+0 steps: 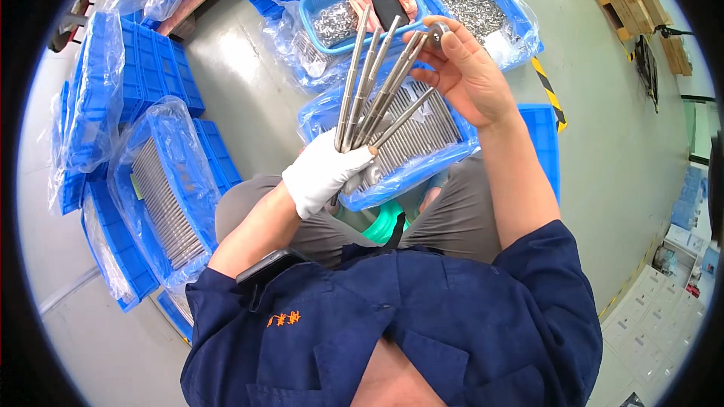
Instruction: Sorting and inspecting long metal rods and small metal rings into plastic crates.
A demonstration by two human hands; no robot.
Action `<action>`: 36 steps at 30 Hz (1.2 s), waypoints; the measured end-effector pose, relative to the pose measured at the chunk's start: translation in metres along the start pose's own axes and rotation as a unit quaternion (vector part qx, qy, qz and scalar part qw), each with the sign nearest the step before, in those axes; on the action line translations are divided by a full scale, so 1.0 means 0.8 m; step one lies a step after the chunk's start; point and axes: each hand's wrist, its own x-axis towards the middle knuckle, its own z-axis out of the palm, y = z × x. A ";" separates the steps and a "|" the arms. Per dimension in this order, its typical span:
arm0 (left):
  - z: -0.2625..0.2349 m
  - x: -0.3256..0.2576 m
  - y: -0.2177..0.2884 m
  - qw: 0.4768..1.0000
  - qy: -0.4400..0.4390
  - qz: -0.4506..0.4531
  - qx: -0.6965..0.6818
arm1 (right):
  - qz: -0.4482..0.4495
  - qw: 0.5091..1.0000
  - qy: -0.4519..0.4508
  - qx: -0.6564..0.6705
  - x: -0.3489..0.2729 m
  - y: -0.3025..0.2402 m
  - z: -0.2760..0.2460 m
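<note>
My left hand (320, 173), in a white glove, is closed around the lower ends of several long metal rods (367, 90), which fan upward and away from me. My bare right hand (479, 79) pinches a small round metal piece (437, 33) between thumb and fingers. That piece is beside the upper end of one rod; whether it touches the rod I cannot tell. Below the held rods, a plastic-lined blue crate (411, 178) stands in front of my knees with rows of similar rods inside.
Beyond that crate is a light-blue basket (304, 21) holding small metal parts, pink gloves (363, 9) and a black phone (388, 3). A lined crate (523, 28) of small metal pieces stands to its right. At left are stacked blue crates (136, 68) and a crate of rods (162, 200).
</note>
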 end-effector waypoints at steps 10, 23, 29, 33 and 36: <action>0.001 0.003 0.004 0.991 -0.052 0.002 -0.122 | -0.010 1.000 -0.009 0.027 -0.001 -0.001 -0.008; 0.004 0.001 0.005 0.986 -0.058 -0.005 -0.155 | -0.020 1.000 -0.022 0.003 0.000 -0.004 -0.004; 0.001 0.000 -0.001 0.987 -0.054 0.023 -0.149 | -0.023 0.999 -0.023 0.006 0.000 -0.003 -0.005; 0.003 0.001 0.004 0.989 -0.062 0.037 -0.129 | -0.035 0.999 -0.018 0.022 0.000 -0.005 -0.003; 0.002 0.000 0.003 0.988 -0.059 0.051 -0.133 | -0.035 0.999 -0.023 0.019 0.000 -0.006 -0.004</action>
